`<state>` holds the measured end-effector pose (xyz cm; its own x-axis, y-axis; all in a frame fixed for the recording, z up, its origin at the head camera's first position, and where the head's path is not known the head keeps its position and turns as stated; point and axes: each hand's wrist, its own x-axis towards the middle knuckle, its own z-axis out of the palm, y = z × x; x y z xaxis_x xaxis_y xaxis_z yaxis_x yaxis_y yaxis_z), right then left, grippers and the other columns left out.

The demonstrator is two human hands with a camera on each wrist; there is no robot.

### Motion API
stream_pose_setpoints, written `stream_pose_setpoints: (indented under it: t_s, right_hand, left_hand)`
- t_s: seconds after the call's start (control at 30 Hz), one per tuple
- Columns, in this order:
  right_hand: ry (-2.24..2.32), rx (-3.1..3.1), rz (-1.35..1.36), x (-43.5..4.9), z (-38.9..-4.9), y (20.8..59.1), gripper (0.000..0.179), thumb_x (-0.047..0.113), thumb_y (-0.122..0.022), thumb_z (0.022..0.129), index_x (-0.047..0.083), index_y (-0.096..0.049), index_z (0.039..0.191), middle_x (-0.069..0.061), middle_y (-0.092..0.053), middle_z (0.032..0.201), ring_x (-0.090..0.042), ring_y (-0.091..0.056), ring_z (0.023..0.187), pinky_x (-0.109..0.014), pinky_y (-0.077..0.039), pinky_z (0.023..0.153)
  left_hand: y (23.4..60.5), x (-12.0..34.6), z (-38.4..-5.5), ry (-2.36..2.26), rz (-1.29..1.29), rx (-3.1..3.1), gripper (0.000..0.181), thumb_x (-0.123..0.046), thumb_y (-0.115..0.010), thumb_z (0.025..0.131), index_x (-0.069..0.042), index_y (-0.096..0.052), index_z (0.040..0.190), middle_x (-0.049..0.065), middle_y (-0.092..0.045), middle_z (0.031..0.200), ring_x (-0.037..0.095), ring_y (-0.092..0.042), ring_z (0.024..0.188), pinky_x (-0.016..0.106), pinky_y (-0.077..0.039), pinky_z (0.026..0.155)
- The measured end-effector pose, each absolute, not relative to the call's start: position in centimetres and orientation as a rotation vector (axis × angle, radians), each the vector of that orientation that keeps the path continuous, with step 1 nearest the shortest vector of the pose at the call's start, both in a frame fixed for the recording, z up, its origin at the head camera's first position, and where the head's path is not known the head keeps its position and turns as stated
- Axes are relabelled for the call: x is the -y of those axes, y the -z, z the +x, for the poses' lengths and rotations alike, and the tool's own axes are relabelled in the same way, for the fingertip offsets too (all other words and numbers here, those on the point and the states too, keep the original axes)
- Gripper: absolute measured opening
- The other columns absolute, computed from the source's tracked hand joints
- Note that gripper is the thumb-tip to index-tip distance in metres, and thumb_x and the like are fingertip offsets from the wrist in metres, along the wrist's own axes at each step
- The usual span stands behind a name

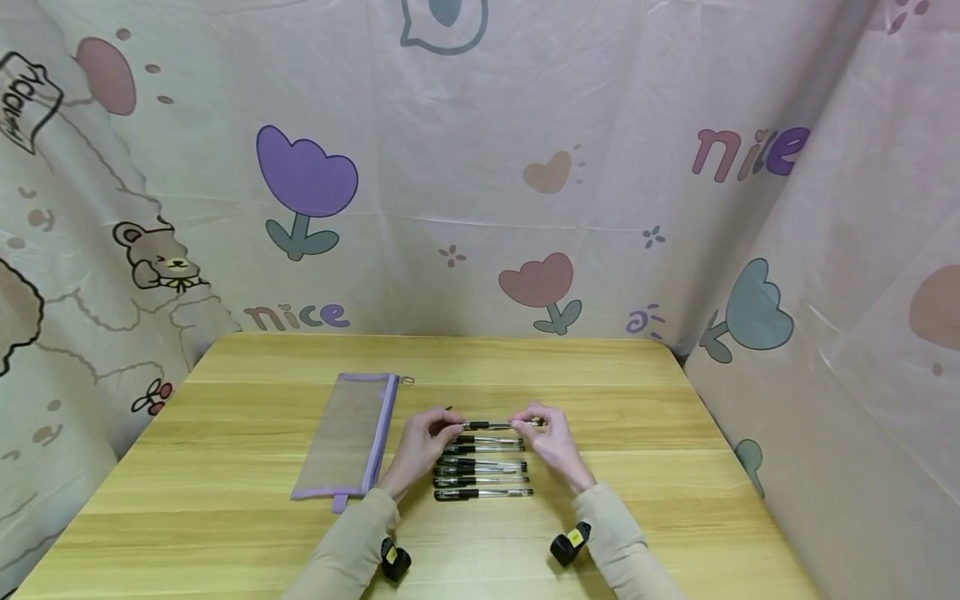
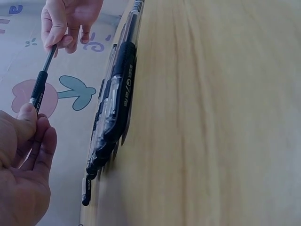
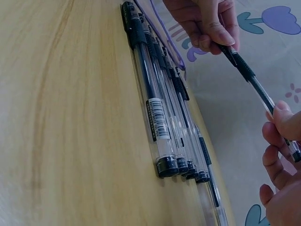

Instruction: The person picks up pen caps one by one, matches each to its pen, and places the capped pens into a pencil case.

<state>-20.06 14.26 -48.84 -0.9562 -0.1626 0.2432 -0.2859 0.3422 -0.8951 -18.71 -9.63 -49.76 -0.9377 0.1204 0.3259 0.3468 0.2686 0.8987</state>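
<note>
Between the two hands a black-capped clear gel pen (image 1: 487, 426) is held crosswise, raised off the table in both wrist views. The left hand (image 1: 422, 443) pinches its cap end between thumb and fingers. At the other end, the right hand (image 1: 555, 443) pinches the clear barrel, whose black tip (image 3: 295, 154) sticks out past the fingers. Just nearer the body, several similar pens (image 1: 483, 494) lie side by side in a row, black caps to the left. Their barrels, one with a barcode label (image 3: 157, 118), fill the middle of the right wrist view.
Left of the pens lies a flat mesh zip pouch (image 1: 347, 437) with purple edging and a small ring (image 1: 407, 381) at its far corner. The wooden table (image 1: 600, 375) ends at a printed curtain (image 1: 450, 200) behind and at the sides.
</note>
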Motion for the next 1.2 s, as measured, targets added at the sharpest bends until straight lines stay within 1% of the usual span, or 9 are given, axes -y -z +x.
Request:
stream_pose_setpoints:
  t_s: [0.1, 0.17, 0.4, 0.57, 0.7, 0.8, 1.0, 1.1, 1.2]
  right_hand:
    - [-1.694, 2.487, 0.417, -14.3, -20.1, 48.9, 0.004, 0.001, -0.073, 0.086, 0.002, -0.075, 0.089, -0.012, -0.074, 0.092, -0.008, -0.059, 0.086, -0.034, -0.044, 0.092]
    - [-1.702, 2.495, 0.416, -14.3, -20.1, 48.9, 0.004, 0.001, -0.073, 0.086, 0.002, -0.075, 0.090, -0.013, -0.073, 0.091, -0.007, -0.058, 0.084, -0.031, -0.043, 0.089]
    - [-1.712, 2.513, 0.404, -14.5, -20.3, 48.8, 0.008, 0.002, -0.071, 0.088, 0.004, -0.075, 0.094, -0.014, -0.074, 0.094, -0.008, -0.059, 0.087, -0.031, -0.044, 0.090]
    - [-1.708, 2.547, 0.408, -14.7, -20.4, 49.1, 0.010, 0.007, -0.071, 0.091, 0.004, -0.075, 0.099, -0.014, -0.075, 0.098, -0.007, -0.060, 0.090, -0.029, -0.045, 0.089]
    - [-1.703, 2.584, 0.413, -14.9, -20.5, 49.2, 0.016, 0.013, -0.071, 0.092, 0.006, -0.075, 0.105, -0.013, -0.075, 0.105, -0.006, -0.059, 0.092, -0.028, -0.044, 0.088]
    - [-1.695, 2.611, 0.430, -15.0, -20.5, 49.2, 0.019, 0.014, -0.070, 0.093, 0.007, -0.075, 0.109, -0.013, -0.076, 0.108, -0.006, -0.058, 0.092, -0.027, -0.042, 0.087]
    - [-1.699, 2.605, 0.463, -15.5, -20.5, 49.0, 0.023, 0.010, -0.066, 0.095, 0.001, -0.071, 0.116, -0.018, -0.075, 0.108, -0.009, -0.057, 0.087, -0.024, -0.041, 0.079]
    - [-1.704, 2.612, 0.430, -15.8, -20.6, 49.2, 0.024, 0.008, -0.068, 0.093, 0.001, -0.071, 0.116, -0.018, -0.074, 0.108, -0.008, -0.058, 0.088, -0.023, -0.041, 0.078]
    - [-1.699, 2.619, 0.408, -15.9, -20.8, 49.5, 0.024, 0.008, -0.070, 0.091, 0.000, -0.071, 0.114, -0.016, -0.073, 0.105, -0.006, -0.058, 0.088, -0.022, -0.044, 0.078]
  left_hand:
    - [49.7, 9.7, -18.6, 1.707, -0.456, 2.344, 0.011, 0.001, -0.072, 0.087, -0.004, -0.075, 0.096, 0.012, -0.075, 0.094, 0.012, -0.066, 0.079, 0.018, -0.055, 0.071]
    - [49.6, 9.7, -18.6, 1.694, -0.472, 2.342, 0.011, 0.000, -0.072, 0.088, -0.004, -0.075, 0.097, 0.012, -0.075, 0.094, 0.012, -0.066, 0.079, 0.018, -0.054, 0.071]
    - [49.3, 9.9, -18.8, 1.710, -0.460, 2.408, 0.013, -0.004, -0.071, 0.090, -0.004, -0.075, 0.102, 0.013, -0.075, 0.098, 0.007, -0.066, 0.082, 0.017, -0.054, 0.073]
    - [49.2, 10.1, -18.9, 1.704, -0.481, 2.439, 0.015, -0.005, -0.070, 0.091, -0.003, -0.074, 0.105, 0.013, -0.075, 0.097, 0.009, -0.065, 0.081, 0.018, -0.053, 0.072]
    - [49.4, 10.4, -19.0, 1.718, -0.486, 2.456, 0.016, -0.007, -0.069, 0.092, -0.002, -0.073, 0.107, 0.014, -0.075, 0.099, 0.010, -0.066, 0.081, 0.018, -0.053, 0.072]
    - [49.5, 10.6, -19.2, 1.729, -0.481, 2.454, 0.016, -0.007, -0.069, 0.093, -0.002, -0.073, 0.107, 0.014, -0.075, 0.098, 0.015, -0.067, 0.081, 0.018, -0.053, 0.071]
    - [49.6, 11.1, -19.3, 1.741, -0.490, 2.422, 0.017, -0.004, -0.068, 0.093, 0.003, -0.072, 0.108, 0.018, -0.074, 0.100, 0.033, -0.069, 0.083, 0.018, -0.054, 0.071]
    - [49.6, 11.4, -19.4, 1.739, -0.496, 2.427, 0.020, -0.003, -0.066, 0.094, 0.006, -0.071, 0.110, 0.020, -0.074, 0.100, 0.036, -0.069, 0.084, 0.019, -0.055, 0.072]
    - [49.8, 11.5, -19.5, 1.745, -0.502, 2.436, 0.022, -0.002, -0.064, 0.095, 0.009, -0.069, 0.113, 0.023, -0.074, 0.101, 0.037, -0.070, 0.085, 0.023, -0.057, 0.074]
